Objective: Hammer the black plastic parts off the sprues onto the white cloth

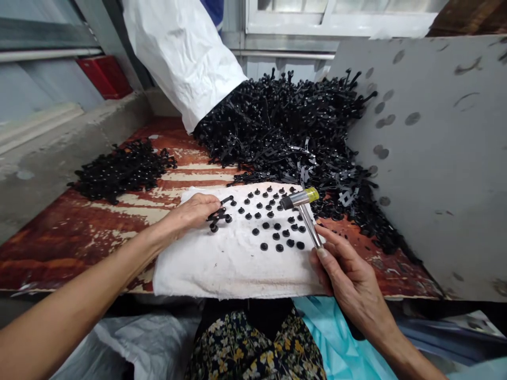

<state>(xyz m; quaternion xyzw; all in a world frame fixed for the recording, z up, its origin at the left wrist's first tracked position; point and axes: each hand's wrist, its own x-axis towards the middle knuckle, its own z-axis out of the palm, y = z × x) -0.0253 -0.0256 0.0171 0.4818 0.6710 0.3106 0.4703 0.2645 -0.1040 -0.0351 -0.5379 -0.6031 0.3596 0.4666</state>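
My right hand (344,269) is closed around the handle of a small mallet (303,203) with a metal shank, one black face and one yellow face. Its head hovers over the right part of a white cloth (233,269). Several small round black pieces (276,236) with raised stems stand spread on that cloth. At the cloth's left side, my left hand (198,211) pinches several slim black strips (218,215) that have rounded ends. Those ends lie near or over the leftmost round pieces; whether they touch is unclear.
A large heap of black parts (277,126) fills the back of the red-brown table (51,253), below a white sack (186,58). A smaller black pile (122,171) lies at left. A grey panel (443,158) stands along the right, and a red box (105,76) sits back left.
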